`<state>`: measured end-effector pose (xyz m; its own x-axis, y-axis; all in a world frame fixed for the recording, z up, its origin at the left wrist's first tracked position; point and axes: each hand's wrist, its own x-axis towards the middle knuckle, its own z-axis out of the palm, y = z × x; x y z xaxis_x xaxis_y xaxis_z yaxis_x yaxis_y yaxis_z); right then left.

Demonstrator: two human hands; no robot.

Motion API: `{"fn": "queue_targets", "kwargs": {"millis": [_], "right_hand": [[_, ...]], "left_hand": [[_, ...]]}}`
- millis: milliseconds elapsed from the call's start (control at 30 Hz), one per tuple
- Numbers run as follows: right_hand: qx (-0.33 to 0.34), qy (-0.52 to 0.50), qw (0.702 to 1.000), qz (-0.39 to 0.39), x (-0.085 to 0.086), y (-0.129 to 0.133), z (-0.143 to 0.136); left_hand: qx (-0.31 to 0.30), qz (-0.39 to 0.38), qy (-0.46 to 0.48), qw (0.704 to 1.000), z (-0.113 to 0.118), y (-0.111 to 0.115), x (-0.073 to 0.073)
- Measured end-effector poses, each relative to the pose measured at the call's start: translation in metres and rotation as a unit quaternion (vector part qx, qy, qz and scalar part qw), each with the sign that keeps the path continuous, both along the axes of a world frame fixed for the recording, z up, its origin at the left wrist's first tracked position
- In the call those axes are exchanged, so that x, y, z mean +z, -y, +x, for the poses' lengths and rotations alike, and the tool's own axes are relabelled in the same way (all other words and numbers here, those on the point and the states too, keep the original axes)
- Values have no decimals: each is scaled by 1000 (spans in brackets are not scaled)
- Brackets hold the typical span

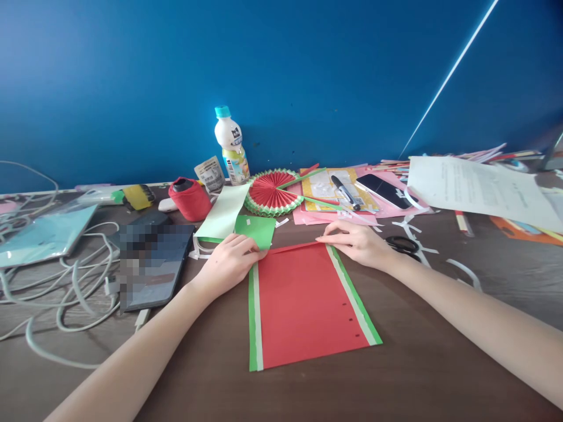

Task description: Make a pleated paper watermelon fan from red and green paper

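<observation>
A red paper sheet (303, 299) lies on the table in front of me. Pale and darker green strips run down its left and right edges, and small black marks show near the right strip. Its far edge is folded over in a narrow band. My left hand (235, 258) is closed on the far left corner of this fold, fingertips pressed together. At the far right corner, my right hand (358, 243) pinches the fold between thumb and fingers. Just beyond my left hand are a green paper piece (259, 230) and a pale green sheet (226, 211).
A red and green pleated paper fan (275, 193) sits behind the sheet. Black scissors (402, 245) lie by my right wrist. A bottle (231, 143), a marker (345, 192) and a phone (385, 190) are farther back. White cables (83, 293) tangle beside a dark device (160, 266) on the left.
</observation>
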<state>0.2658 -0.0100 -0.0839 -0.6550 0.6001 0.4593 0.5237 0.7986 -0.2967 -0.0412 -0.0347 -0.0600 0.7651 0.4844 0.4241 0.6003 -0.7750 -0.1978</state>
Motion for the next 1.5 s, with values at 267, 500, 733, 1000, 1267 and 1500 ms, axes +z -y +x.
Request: {"fn": "queue_targets", "kwargs": {"millis": [267,500,733,1000,1267,1500], "right_hand": [[4,-5,1000,-12,1,-1,-1],[12,-7,1000,-20,1,-2,-1],[30,14,999,14,3,-2,-1],[31,24,999,19,3,-3,0],[27,42,999,14,4,-1,1],[27,40,999,6,4,-2,1]], "left_hand": [[-4,6,-2,1000,-1,-1,-1],[-14,17,-2,1000,-2,-2,-1],[-17,31,3,999,-1,-2,0],[-9,30,-1,1000,-2,-2,0],[-6,29,2,1000,-3,-2,-1],[1,29,-8,1000,-3,-1,-1]]}}
